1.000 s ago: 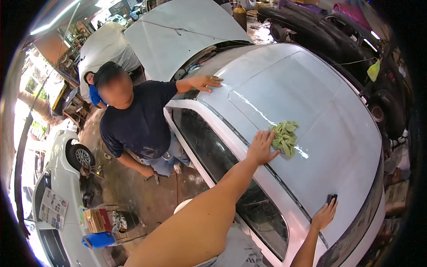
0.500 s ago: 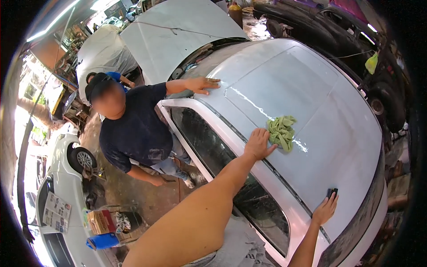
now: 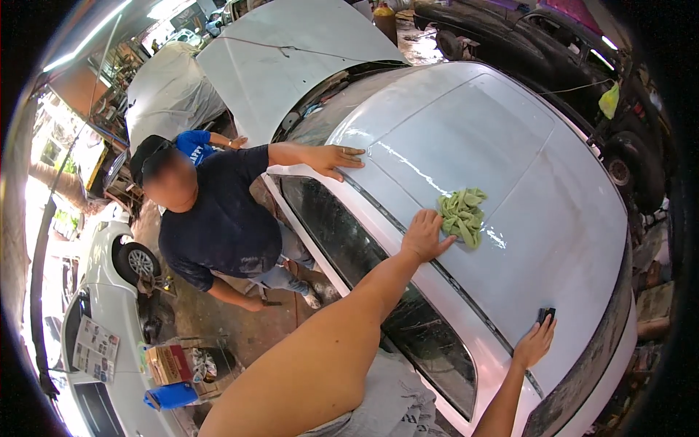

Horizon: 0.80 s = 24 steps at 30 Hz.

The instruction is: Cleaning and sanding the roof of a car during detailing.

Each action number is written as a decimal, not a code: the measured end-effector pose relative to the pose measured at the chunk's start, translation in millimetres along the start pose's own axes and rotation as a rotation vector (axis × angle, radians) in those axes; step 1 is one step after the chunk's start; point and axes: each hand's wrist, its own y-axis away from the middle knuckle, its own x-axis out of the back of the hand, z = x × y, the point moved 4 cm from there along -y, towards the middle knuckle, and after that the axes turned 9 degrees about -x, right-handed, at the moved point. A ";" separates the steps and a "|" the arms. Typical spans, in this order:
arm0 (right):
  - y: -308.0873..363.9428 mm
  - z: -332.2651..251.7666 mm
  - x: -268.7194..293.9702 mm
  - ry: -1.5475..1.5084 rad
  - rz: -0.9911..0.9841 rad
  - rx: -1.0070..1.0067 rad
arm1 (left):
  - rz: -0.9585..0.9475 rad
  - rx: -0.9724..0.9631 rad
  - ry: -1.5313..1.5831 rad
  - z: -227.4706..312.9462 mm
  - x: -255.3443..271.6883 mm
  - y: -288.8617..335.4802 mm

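My left hand (image 3: 424, 237) lies on the edge of a car's pale grey roof (image 3: 502, 131), palm down, thumb spread from the fingers. Just beside it, close to the thumb, sits a crumpled green cloth (image 3: 461, 216). Farther right and nearer to me, my right hand (image 3: 534, 342) is on the same roof, its fingers on a small black block (image 3: 546, 315) pressed against the surface. The block's underside is hidden. Shiny wet-looking streaks (image 3: 411, 168) run across the roof above and below the cloth.
A co-worker in a dark shirt (image 3: 222, 211) stands left, one hand (image 3: 338, 159) on the roof, the other holding a thin dark thing. Behind is a person in blue (image 3: 195, 144). The hood (image 3: 291, 44) is raised. A white car (image 3: 109, 269) and boxes (image 3: 167, 363) stand at left.
The co-worker has shifted slightly left, and the hand on the roof has slid a little. The person in blue shows more. My own hands have hardly moved.
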 end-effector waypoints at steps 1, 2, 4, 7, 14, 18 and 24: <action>-0.2 3.2 -1.7 0.000 0.016 0.006 | -0.001 -0.002 0.003 0.9 -0.2 -1.8; 0.7 0.3 -0.2 -0.001 0.012 0.009 | 0.003 -0.014 -0.005 0.7 0.8 -0.9; 1.8 -5.3 2.5 -0.009 0.005 0.006 | 0.005 -0.023 -0.014 -0.2 2.5 1.3; 1.6 -6.4 4.7 -0.019 0.012 0.018 | -0.011 -0.026 -0.028 -0.8 2.3 -0.3; -1.3 -3.1 2.6 -0.048 0.008 0.032 | -0.035 -0.026 -0.023 0.6 2.1 -2.4; -0.7 -6.3 3.5 -0.034 -0.011 0.014 | -0.019 -0.046 -0.029 0.7 3.7 -1.1; 0.7 -7.3 5.5 -0.026 -0.013 0.001 | -0.016 -0.079 -0.044 1.7 4.0 -1.0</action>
